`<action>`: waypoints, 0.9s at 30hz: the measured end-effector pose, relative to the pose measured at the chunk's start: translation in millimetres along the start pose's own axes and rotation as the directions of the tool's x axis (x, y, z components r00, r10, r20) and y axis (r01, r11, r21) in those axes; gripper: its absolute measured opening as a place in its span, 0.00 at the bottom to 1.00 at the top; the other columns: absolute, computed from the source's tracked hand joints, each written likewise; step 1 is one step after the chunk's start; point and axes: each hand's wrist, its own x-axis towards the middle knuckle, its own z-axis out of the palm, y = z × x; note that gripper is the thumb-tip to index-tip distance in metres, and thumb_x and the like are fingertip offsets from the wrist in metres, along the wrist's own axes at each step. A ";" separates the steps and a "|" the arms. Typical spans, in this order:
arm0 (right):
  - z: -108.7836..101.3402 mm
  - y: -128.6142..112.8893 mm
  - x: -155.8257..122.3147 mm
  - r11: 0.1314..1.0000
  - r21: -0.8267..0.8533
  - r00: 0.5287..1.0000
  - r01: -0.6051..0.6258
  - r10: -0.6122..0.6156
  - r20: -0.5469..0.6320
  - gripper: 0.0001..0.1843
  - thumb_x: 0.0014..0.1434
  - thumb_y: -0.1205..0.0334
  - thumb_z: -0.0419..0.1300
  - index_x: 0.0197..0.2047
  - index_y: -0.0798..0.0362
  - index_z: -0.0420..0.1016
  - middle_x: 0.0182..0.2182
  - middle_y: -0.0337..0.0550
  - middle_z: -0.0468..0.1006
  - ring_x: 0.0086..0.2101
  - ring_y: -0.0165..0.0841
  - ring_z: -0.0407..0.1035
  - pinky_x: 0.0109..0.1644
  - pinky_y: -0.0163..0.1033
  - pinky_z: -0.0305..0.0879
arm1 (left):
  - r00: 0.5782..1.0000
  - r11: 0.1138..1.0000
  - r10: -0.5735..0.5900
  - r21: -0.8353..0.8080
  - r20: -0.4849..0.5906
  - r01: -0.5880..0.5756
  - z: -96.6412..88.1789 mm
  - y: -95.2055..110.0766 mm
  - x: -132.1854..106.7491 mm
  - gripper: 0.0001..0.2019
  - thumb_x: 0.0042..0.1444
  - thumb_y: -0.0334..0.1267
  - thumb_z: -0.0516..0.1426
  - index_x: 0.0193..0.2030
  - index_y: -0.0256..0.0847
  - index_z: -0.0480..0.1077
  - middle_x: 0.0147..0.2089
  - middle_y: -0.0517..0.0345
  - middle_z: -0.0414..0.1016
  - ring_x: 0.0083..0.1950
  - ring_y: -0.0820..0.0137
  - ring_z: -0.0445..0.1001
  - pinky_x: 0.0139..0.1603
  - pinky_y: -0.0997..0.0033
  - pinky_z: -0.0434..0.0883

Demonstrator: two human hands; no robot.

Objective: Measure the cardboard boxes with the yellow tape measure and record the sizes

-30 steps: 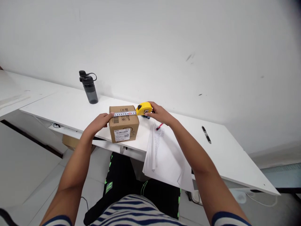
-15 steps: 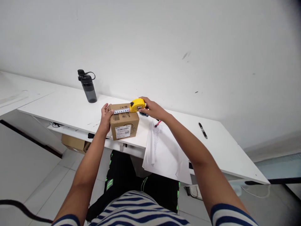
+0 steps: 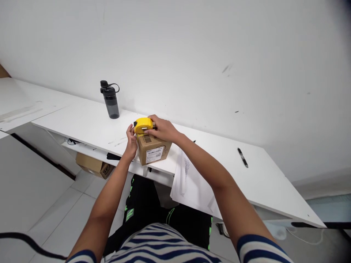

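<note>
My right hand (image 3: 163, 130) is closed around a yellow tape measure (image 3: 143, 125) with a black button, just over the top of a small brown cardboard box (image 3: 155, 149). No printed blade shows between the case and my left fingers. At the box's upper left edge, my left hand (image 3: 131, 143) has its fingers curled against the tape measure's left end; the exact grip is partly hidden. The box stands near the table's front edge, its white barcode label (image 3: 154, 155) facing me.
A dark water bottle (image 3: 111, 102) stands behind the box to the left. Paper sheets (image 3: 189, 186) hang over the table's front edge, partly under my right arm. A black pen (image 3: 242, 157) lies farther right. Another carton (image 3: 91, 165) sits below the tabletop.
The tape measure and my right hand have moved left towards my left hand. The blade that stretched across the box top is no longer visible. The camera view has shifted slightly.
</note>
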 end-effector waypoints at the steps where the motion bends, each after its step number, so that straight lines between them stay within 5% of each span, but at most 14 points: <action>1: -1.3 1.8 -0.8 0.999 0.017 0.998 -0.042 0.043 -0.049 0.29 0.59 0.43 0.58 0.58 0.49 0.63 0.47 0.45 0.80 0.43 0.43 0.74 0.45 0.45 0.65 | 1.000 1.000 0.002 0.019 0.003 -0.002 -0.2 -0.1 -0.4 0.51 0.45 0.77 0.54 0.70 0.50 0.48 0.70 0.41 0.56 0.73 0.53 0.59 0.69 0.54 0.63; 5: -5.3 11.5 1.8 0.979 0.027 0.956 -0.202 0.203 -0.212 0.30 0.60 0.37 0.54 0.56 0.50 0.61 0.45 0.49 0.80 0.39 0.44 0.73 0.42 0.46 0.67 | 0.999 0.996 0.011 0.084 -0.037 -0.008 7.9 1.7 -4.6 0.50 0.47 0.65 0.64 0.70 0.53 0.45 0.67 0.44 0.58 0.69 0.55 0.63 0.65 0.53 0.68; 12: 2.3 9.2 8.2 0.958 -0.103 0.961 -0.269 0.260 -0.095 0.31 0.65 0.37 0.46 0.59 0.53 0.57 0.43 0.54 0.81 0.37 0.48 0.75 0.40 0.47 0.68 | 0.979 0.926 0.152 0.365 -0.133 -0.094 29.8 9.6 -24.7 0.31 0.57 0.52 0.61 0.65 0.48 0.60 0.65 0.46 0.59 0.71 0.56 0.57 0.74 0.50 0.55; 19: 8.3 -12.3 -7.6 0.930 -0.250 0.963 -0.269 0.255 -0.087 0.35 0.67 0.42 0.47 0.69 0.54 0.51 0.40 0.53 0.82 0.35 0.48 0.75 0.39 0.47 0.67 | 0.950 0.810 0.280 0.565 -0.137 -0.157 28.2 5.9 -28.0 0.25 0.60 0.56 0.54 0.58 0.44 0.66 0.56 0.45 0.61 0.64 0.54 0.61 0.68 0.48 0.61; 27: -7.5 -15.7 -72.9 0.930 -0.215 0.954 -0.298 0.284 -0.094 0.34 0.64 0.41 0.50 0.68 0.47 0.56 0.32 0.44 0.80 0.27 0.43 0.73 0.28 0.41 0.61 | 0.955 0.789 0.273 0.596 -0.119 -0.151 25.0 7.7 -26.3 0.25 0.59 0.57 0.55 0.57 0.44 0.65 0.54 0.46 0.62 0.62 0.54 0.61 0.66 0.49 0.63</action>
